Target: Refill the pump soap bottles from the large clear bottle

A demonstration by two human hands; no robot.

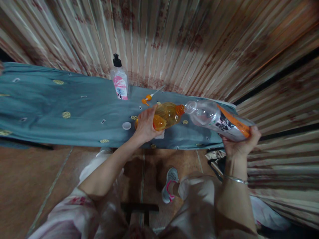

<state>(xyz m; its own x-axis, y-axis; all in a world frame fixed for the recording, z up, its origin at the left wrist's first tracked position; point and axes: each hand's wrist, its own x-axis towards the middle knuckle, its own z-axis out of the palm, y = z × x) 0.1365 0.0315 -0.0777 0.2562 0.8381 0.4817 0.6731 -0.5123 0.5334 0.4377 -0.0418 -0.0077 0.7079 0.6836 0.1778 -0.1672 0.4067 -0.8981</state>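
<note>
Looks like a mouth-to-mouth pour from where I'm standing. Left hand (146,126) is wrapped around the amber bottle (170,113), tilted over the table's near half; right hand (240,144) grips the clear bottle (205,114) near its base. The necks meet or nearly meet, can't tell if they touch, or which way anything's flowing. I'd say the next move needs both mouths lined up and a slow tilt.

Amber one's rounded, see-through plastic; the clear one's longer, with a black and orange label. Orange pump (149,97) with a thin tube lies behind, on wrinkly teal cloth (45,109). Pleated curtain (159,43) beyond.
</note>
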